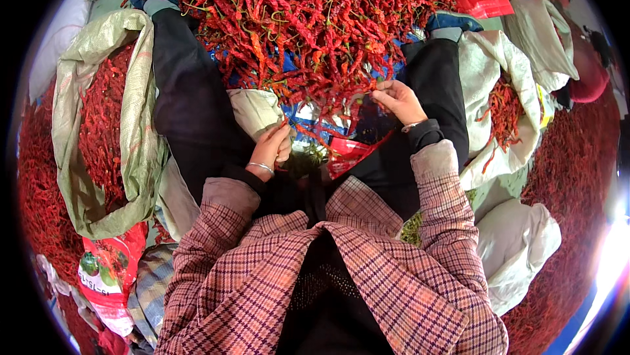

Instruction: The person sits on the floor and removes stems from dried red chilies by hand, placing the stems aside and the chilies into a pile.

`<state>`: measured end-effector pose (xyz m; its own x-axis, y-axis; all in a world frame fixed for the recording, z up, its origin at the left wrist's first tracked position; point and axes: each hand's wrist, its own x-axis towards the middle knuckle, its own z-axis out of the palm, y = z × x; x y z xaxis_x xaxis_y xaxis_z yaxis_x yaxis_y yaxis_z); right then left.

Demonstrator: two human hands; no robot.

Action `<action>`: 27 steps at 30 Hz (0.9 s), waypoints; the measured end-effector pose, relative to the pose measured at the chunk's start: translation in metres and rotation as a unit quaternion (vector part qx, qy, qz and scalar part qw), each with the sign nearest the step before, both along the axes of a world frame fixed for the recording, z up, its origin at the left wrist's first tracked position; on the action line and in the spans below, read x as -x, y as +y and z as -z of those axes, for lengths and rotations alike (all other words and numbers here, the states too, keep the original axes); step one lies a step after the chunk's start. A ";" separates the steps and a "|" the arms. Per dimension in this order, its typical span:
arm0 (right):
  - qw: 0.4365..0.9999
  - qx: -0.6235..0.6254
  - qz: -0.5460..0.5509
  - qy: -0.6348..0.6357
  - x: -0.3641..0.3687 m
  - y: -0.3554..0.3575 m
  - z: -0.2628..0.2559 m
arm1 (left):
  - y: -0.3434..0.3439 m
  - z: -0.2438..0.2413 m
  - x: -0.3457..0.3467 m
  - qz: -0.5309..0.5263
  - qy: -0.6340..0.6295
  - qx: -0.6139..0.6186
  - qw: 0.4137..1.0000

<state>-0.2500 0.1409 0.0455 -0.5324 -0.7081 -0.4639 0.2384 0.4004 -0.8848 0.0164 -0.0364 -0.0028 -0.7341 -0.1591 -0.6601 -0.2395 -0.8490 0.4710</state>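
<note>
A large heap of dried red chili peppers [305, 20] lies between my spread legs, many with stems attached. My left hand [273, 149] is closed near my left thigh, with the reddish end of a chili pepper [284, 122] showing above its fingers. At the near edge of the heap, my right hand [399, 101] pinches a chili pepper at its stem end between thumb and fingertips; the fingers partly hide it. Between my hands are loose chilies and a small pile of green stems [311, 154]. A red printed bag [347, 153] lies below them.
An open woven sack [138, 123] of chilies stands at my left, and a white sack [529, 123] of chilies at my right. More chilies [571, 182] cover the floor on both sides. A filled pale sack [514, 251] sits at lower right. Another person [588, 74] is at the right rim.
</note>
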 end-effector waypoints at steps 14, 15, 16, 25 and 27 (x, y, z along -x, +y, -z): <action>0.970 0.018 0.175 0.170 -0.092 0.022 0.067 | 0.022 -0.028 0.015 0.045 0.042 0.093 0.994; 0.946 -0.009 0.140 0.291 -0.095 0.018 0.060 | 0.024 -0.023 0.013 0.046 0.035 0.079 0.995; 0.927 -0.103 0.086 0.351 -0.097 0.008 0.034 | 0.024 -0.020 0.011 0.047 0.025 0.065 0.996; 0.990 -0.035 -0.087 0.104 -0.114 -0.015 0.011 | 0.025 -0.023 0.015 0.078 0.053 0.144 0.985; 0.995 0.024 -0.072 0.067 -0.132 -0.013 0.013 | 0.025 -0.028 0.024 0.086 0.042 0.155 0.983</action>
